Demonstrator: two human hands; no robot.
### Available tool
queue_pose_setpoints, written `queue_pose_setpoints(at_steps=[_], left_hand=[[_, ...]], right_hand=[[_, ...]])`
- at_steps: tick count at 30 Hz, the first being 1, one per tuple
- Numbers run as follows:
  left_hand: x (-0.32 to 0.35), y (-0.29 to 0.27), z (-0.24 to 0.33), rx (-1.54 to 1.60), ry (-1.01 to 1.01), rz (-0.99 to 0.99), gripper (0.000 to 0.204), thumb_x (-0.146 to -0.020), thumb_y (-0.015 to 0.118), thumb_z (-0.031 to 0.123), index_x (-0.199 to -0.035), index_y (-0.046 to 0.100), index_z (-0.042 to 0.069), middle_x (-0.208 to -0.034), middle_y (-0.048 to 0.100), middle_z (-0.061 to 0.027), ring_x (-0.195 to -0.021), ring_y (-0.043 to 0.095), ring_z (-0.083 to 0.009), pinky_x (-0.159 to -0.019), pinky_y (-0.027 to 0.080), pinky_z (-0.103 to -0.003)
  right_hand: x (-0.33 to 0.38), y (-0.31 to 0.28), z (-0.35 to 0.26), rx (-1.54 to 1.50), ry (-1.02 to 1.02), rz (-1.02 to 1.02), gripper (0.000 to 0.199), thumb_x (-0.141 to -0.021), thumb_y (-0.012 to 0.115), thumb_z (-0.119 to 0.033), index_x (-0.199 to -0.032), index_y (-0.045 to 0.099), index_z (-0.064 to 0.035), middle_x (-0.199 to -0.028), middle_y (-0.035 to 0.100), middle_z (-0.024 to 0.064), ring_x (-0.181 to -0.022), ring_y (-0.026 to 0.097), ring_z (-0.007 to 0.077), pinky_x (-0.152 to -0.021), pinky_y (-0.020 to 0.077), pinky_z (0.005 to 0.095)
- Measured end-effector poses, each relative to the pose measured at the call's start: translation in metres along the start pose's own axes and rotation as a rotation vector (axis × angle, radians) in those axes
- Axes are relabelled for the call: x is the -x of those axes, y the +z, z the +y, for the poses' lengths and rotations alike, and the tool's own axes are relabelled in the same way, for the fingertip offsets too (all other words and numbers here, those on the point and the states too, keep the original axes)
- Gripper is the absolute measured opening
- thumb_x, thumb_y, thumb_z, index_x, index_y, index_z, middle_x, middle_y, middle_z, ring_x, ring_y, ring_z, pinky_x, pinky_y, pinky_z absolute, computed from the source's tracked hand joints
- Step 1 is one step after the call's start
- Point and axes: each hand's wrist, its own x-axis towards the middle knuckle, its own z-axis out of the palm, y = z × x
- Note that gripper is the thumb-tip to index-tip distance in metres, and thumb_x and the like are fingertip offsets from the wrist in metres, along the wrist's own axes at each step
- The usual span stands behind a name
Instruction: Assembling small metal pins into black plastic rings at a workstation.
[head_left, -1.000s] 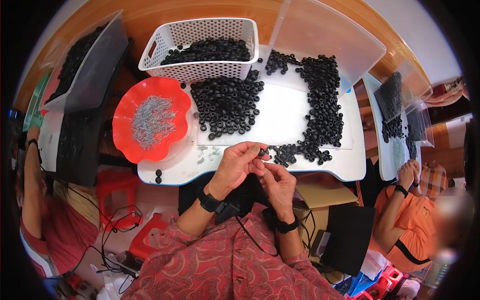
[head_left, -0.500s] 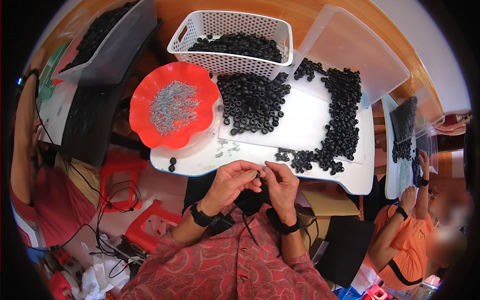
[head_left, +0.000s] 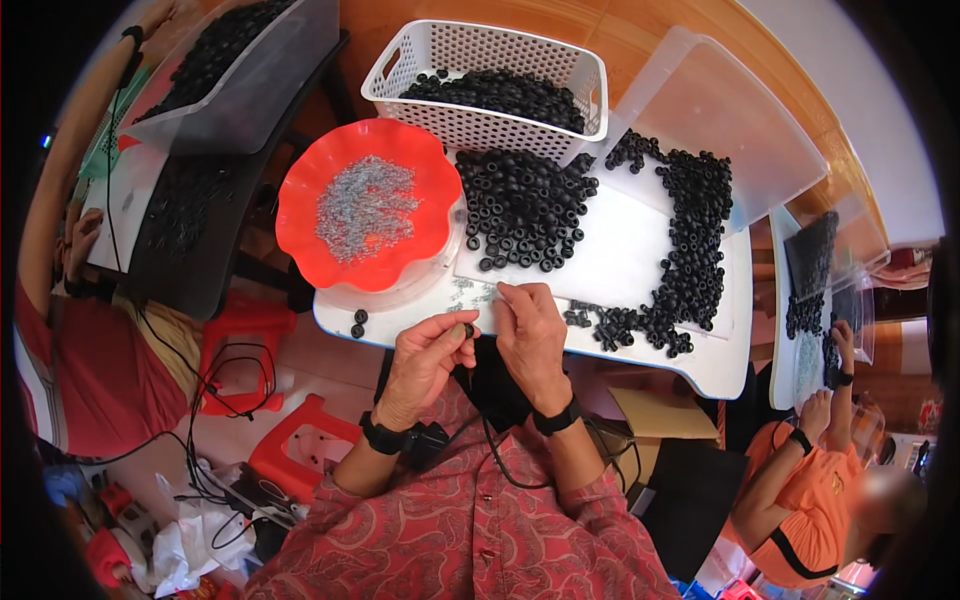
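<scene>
My left hand [head_left: 425, 360] pinches a small black rubber ring [head_left: 467, 329] at the near edge of the white table [head_left: 720, 360]. My right hand [head_left: 530, 335] rests beside it, fingertips down on the table near a few small silver pins [head_left: 470, 292]; whether it holds one I cannot tell. A red wavy-edged bowl [head_left: 300, 215] of silver pins sits just beyond my left hand. Black rings lie in a heap [head_left: 525, 205] ahead and in a curved band [head_left: 690, 240] to the right.
A white slotted basket [head_left: 480, 45] of black rings stands at the back, a clear lid [head_left: 720, 120] leaning beside it. Two loose rings [head_left: 358, 322] lie at the table's left edge. Red stools [head_left: 240, 350] and cables are below. Other people work at left and right.
The view has shifted, so the table sits closer. My hands have moved apart a little; the right one has dropped its fingertips onto the table while the left keeps the ring.
</scene>
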Motion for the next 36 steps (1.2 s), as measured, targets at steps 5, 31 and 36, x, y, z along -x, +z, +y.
queue_pose_setpoints(at_steps=[5, 31, 36], left_hand=[[0.0, -0.002, 0.0, 0.018, 0.004, -0.018, 0.028, -0.098, 0.056, 0.008, -0.123, 0.061, -0.005, -0.101, 0.066, -0.0113, -0.079, 0.061, -0.0129, -0.072, 0.053, -0.027], [0.006, -0.009, 0.006, 0.097, 0.042, 0.034, 0.028, -0.099, 0.053, 0.009, -0.123, 0.058, -0.004, -0.102, 0.063, -0.0111, -0.08, 0.057, -0.0113, -0.07, 0.05, -0.025], [0.005, -0.01, 0.005, 0.094, 0.048, 0.009, 0.027, -0.099, 0.054, 0.01, -0.122, 0.059, -0.003, -0.103, 0.064, -0.0106, -0.081, 0.058, -0.0106, -0.073, 0.052, -0.025]], right_hand=[[0.005, 0.003, 0.005, 0.043, -0.024, -0.031, 0.013, -0.081, 0.068, 0.003, -0.093, 0.067, -0.0015, -0.088, 0.061, 0.0121, -0.069, 0.062, 0.0259, -0.058, 0.049, 0.0336], [0.013, 0.014, -0.016, 0.084, -0.071, -0.059, 0.011, -0.077, 0.073, -0.004, -0.088, 0.068, -0.0051, -0.082, 0.059, 0.0101, -0.068, 0.061, 0.0268, -0.057, 0.0489, 0.0365], [0.012, 0.019, -0.016, 0.108, -0.101, -0.061, 0.01, -0.078, 0.072, -0.004, -0.086, 0.066, -0.0037, -0.079, 0.056, 0.0106, -0.071, 0.059, 0.0299, -0.058, 0.0472, 0.0397]])
